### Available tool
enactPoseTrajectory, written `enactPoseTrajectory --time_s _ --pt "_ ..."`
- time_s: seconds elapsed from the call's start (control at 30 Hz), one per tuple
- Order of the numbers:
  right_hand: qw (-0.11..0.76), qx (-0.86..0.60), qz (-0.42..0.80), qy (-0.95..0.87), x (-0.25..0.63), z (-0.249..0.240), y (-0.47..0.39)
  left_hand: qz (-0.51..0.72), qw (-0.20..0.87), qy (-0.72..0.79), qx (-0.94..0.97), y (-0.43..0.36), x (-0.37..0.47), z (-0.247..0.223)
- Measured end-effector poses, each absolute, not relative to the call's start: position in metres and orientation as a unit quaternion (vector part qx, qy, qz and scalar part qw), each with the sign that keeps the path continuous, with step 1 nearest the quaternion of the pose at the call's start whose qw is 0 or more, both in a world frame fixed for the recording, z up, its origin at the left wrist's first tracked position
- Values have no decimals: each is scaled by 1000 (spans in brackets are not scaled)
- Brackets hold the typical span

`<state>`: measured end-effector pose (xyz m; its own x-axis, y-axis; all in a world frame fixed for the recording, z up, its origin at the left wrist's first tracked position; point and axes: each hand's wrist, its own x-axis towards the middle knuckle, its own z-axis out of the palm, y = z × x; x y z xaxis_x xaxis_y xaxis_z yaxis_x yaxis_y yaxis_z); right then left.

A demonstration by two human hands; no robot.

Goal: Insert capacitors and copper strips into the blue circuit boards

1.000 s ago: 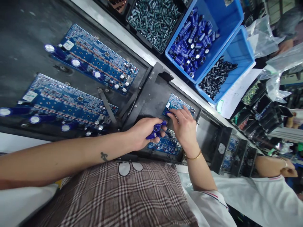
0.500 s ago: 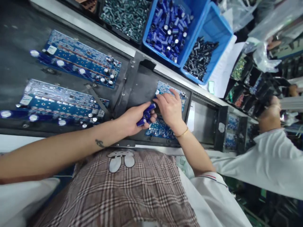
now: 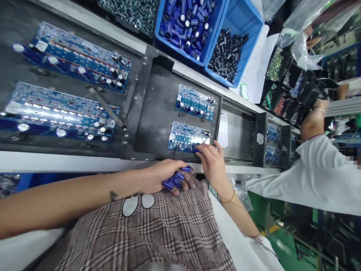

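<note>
Several blue capacitors (image 3: 175,180) lie in my left hand (image 3: 169,175), its fingers curled around them in front of the plaid apron. My right hand (image 3: 212,160) pinches a blue capacitor (image 3: 195,149) at the lower edge of the nearer small circuit board (image 3: 189,136). Just beyond it lies the farther small circuit board (image 3: 196,101), with blue capacitors along its lower edge. Both boards rest in a dark tray (image 3: 153,113). The capacitor's leads are too small to make out.
Larger circuit boards (image 3: 81,56) lie in a dark tray at left. Along the far side stand a blue bin of blue capacitors (image 3: 186,28) and a blue bin of black capacitors (image 3: 229,49). A co-worker's arm (image 3: 313,124) reaches in at right.
My right hand has moved from the farther board to the nearer board's lower edge. My left hand has drawn back toward the apron with its capacitors. The view has shifted.
</note>
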<state>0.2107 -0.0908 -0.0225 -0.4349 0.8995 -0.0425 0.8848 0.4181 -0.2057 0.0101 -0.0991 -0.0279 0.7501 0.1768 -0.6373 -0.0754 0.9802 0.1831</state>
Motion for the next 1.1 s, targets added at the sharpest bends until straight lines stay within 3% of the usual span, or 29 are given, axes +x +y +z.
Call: enactPoseTrajectory --time_s 0.13,0.4,0.53,0.73,0.93,1.1 --pt "34 -524 85 -847 210 -34 -91 83 946 302 80 -102 6 -29" --pt "51 -443 38 -894 212 -31 -90 179 915 360 36 -114 -10 -27" --pt "98 -472 127 -867 196 -6 -100 236 908 346 4 -117 -14 -27" --pt "65 -436 232 -867 171 19 -108 221 909 353 -2 -116 -9 -30" --pt "63 -495 143 -854 177 -10 -90 171 923 335 -86 -110 -9 -29" --pt "45 -512 120 -850 182 -28 -83 198 930 308 -43 -114 -13 -29"
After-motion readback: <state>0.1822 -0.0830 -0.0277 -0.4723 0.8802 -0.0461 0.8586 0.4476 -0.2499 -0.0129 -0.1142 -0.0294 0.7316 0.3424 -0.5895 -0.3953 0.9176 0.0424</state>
